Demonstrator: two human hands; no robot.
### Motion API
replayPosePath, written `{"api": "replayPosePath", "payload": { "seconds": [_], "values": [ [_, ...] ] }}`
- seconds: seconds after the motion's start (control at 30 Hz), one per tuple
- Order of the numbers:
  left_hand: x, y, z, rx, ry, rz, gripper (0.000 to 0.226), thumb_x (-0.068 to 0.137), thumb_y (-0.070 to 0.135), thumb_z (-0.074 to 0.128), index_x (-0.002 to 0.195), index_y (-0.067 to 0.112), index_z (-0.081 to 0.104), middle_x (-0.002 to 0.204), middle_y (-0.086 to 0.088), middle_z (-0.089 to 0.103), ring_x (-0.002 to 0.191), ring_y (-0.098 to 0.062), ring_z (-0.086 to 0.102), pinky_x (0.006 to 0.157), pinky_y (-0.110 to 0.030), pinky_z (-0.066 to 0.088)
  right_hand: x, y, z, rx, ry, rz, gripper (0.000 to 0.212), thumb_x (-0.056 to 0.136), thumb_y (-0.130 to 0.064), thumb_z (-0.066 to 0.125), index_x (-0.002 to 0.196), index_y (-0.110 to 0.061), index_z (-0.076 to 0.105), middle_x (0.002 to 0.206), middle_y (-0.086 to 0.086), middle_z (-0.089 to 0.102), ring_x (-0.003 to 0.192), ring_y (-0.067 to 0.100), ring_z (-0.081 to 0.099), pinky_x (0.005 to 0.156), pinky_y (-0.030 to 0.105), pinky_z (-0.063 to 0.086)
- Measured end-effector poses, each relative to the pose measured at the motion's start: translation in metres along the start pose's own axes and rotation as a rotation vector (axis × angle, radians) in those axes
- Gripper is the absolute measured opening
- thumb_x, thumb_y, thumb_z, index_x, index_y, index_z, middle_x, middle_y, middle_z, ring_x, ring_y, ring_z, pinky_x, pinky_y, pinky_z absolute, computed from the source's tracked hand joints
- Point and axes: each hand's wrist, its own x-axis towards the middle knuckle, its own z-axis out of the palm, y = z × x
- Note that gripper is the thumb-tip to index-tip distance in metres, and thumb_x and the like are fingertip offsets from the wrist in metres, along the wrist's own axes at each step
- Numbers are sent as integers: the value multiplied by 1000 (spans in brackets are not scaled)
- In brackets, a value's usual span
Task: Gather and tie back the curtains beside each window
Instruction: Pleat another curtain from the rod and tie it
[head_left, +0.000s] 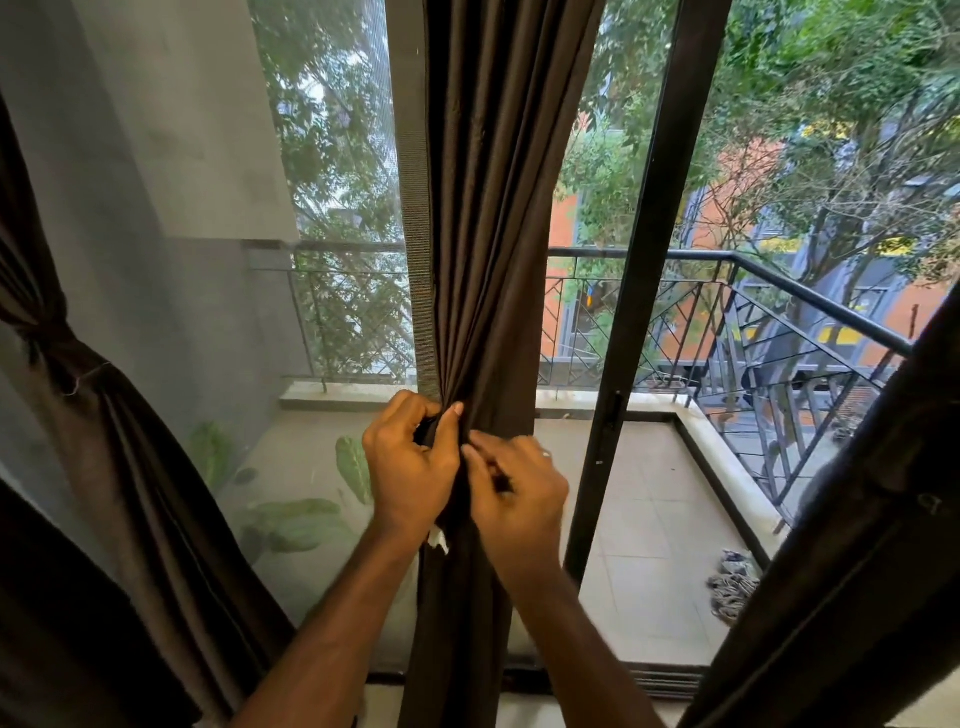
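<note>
A dark brown curtain hangs down the middle of the window, bunched into narrow folds at waist height. My left hand grips the gathered folds from the left, thumb pressed against the cloth. My right hand pinches the same bunch from the right, fingers curled into the fabric; a tie, if any, is hidden by my hands. A small white tag shows just below my hands. At the left, another brown curtain is cinched with a thin cord.
A third dark curtain slants across the lower right. The black sliding door frame stands right of my hands. A mesh screen covers the left pane. Outside lie a tiled balcony with a black railing, a plant and a rag pile.
</note>
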Motion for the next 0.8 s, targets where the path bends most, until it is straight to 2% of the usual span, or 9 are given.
{"api": "replayPosePath", "payload": {
  "seconds": [0.2, 0.33, 0.43, 0.47, 0.53, 0.57, 0.63, 0.7, 0.8],
  "values": [
    [-9, 2, -7, -225, -71, -97, 29, 91, 13, 68, 68, 5, 53, 65, -7, 51, 62, -28, 51, 58, -45, 45, -2, -4, 9, 55, -21, -20, 15, 96, -7, 68, 106, -13, 77, 87, -1, 70, 78, 14, 62, 67, 43, 53],
    [-9, 6, -9, -218, -72, -103, 35, 86, 22, 76, 68, 8, 49, 63, -4, 48, 59, -24, 48, 56, -39, 44, -4, -1, 14, 39, -61, -20, 11, 93, -1, 65, 88, -5, 74, 79, 2, 64, 74, 16, 58, 64, 47, 50],
    [-5, 0, -13, -188, -64, -128, 30, 87, 20, 74, 70, 6, 53, 62, -9, 52, 59, -29, 52, 56, -42, 47, -2, -1, 5, 126, -156, -42, 14, 92, -5, 69, 100, -11, 78, 91, -4, 73, 85, 13, 65, 73, 45, 54],
    [-4, -3, -15, -184, -72, -140, 29, 88, 23, 72, 71, 6, 55, 63, -10, 53, 60, -32, 54, 57, -45, 48, -1, -1, 1, 137, -142, -7, 16, 92, -6, 71, 105, -13, 78, 98, -5, 74, 92, 11, 66, 79, 42, 56],
    [-3, -8, -21, -179, -83, -160, 28, 89, 28, 70, 74, 7, 58, 64, -8, 57, 62, -32, 58, 58, -45, 51, 7, 1, -7, 137, 2, 219, 26, 91, -10, 75, 116, -19, 73, 112, -6, 69, 103, 6, 63, 87, 23, 55],
    [-3, -8, -24, -185, -82, -164, 27, 89, 29, 69, 75, 9, 60, 64, -4, 59, 62, -27, 59, 58, -41, 51, 13, 6, -10, 140, 84, 372, 34, 91, -14, 76, 122, -24, 68, 117, -9, 65, 105, 3, 60, 84, 13, 52],
    [-4, -7, -30, -193, -77, -155, 24, 88, 31, 68, 77, 11, 62, 64, 6, 58, 62, -15, 57, 59, -33, 49, 25, 15, -14, 215, 92, 606, 45, 90, -19, 77, 130, -31, 61, 119, -19, 61, 104, -3, 58, 78, 3, 47],
    [-5, -7, -32, -189, -85, -151, 24, 89, 32, 67, 78, 11, 63, 66, 7, 59, 63, -14, 58, 59, -32, 49, 30, 25, -13, 259, 2, 659, 37, 90, -16, 76, 124, -28, 65, 112, -18, 66, 99, -4, 63, 82, 8, 53],
    [-5, -10, -32, -164, -73, -140, 24, 89, 32, 67, 79, 11, 63, 66, 5, 59, 62, -16, 58, 59, -36, 51, 30, 28, -13, 190, -16, 668, 17, 90, -14, 76, 105, -22, 74, 95, -13, 73, 89, 1, 68, 89, 28, 60]
  ]
}}
